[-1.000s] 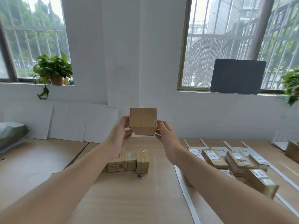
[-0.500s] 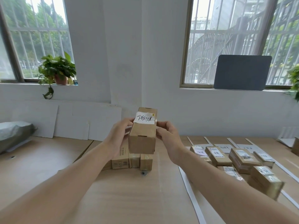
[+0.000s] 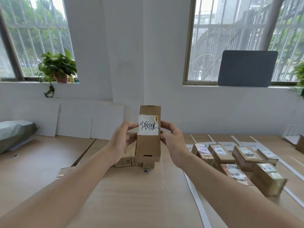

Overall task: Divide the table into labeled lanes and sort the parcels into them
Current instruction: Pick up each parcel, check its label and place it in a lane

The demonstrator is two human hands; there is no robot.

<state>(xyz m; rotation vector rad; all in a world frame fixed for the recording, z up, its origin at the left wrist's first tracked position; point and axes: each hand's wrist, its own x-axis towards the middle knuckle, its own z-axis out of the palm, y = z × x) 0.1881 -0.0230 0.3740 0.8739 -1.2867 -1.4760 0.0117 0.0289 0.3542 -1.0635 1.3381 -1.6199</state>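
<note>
The parcel (image 3: 148, 142), a long brown carton, was held upright above the tabletop (image 3: 131, 198) at the centre of the view. Its broad face was turned to the camera, with a white handwritten label (image 3: 148, 125) on the upper half. The left hand (image 3: 122, 142) gripped the left long edge, thumb on the front face beside the label. The right hand (image 3: 172, 142) gripped the right long edge in the same manner. Directions below take the held parcel as dial centre. At 7 o'clock a small cluster of unsorted cartons (image 3: 125, 160) stood on the tabletop, partly hidden behind the parcel's lower end and the left wrist. A small metal ring (image 3: 146, 171) lay just in front of them at 6 o'clock. From 6 to 8 o'clock bare wood ran to the near edge of the view, between the two forearms. A white divider strip (image 3: 197, 203) ran from 4 toward 5 o'clock and bounded the lanes. Beyond it, at 3 to 4 o'clock, sorted parcels (image 3: 220, 153) lay close together in rows. Paper lane labels (image 3: 227, 145) and further strips (image 3: 235, 139) lay at their far ends. A seam (image 3: 85, 150) between two boards crossed the tabletop at 9 o'clock. A grey bag (image 3: 14, 132) lay at the far left edge, also at 9 o'clock, and white boards (image 3: 74, 120) leaned against the wall at 10 o'clock.
</note>
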